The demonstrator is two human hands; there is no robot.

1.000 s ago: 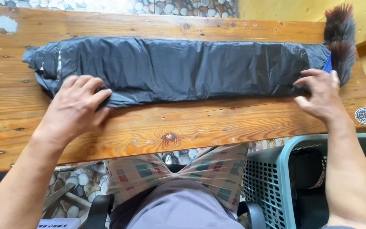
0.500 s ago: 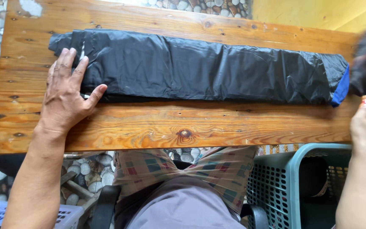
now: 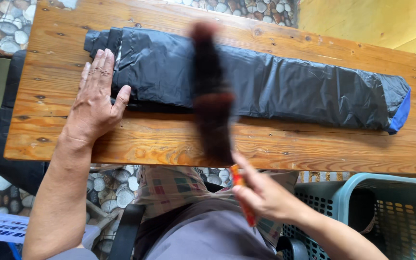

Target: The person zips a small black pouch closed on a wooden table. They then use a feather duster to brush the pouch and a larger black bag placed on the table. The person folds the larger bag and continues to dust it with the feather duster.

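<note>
Brush (image 3: 211, 96) now over dark bundle (image 3: 266, 86), L hand (image 3: 95, 103) flat

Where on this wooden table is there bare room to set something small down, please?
Bare wood runs along the near edge of the wooden table, right of the blurred dark brush, below the long folded black fabric. The left end is crowded by the left hand.

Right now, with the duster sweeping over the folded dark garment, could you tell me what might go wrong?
The feather duster is blurred in mid-swing, so it could drag the folded dark garment out of its fold, since only the left hand pins one end. The right hand grips just the handle's tip, so the duster might slip toward the laundry basket.
</note>
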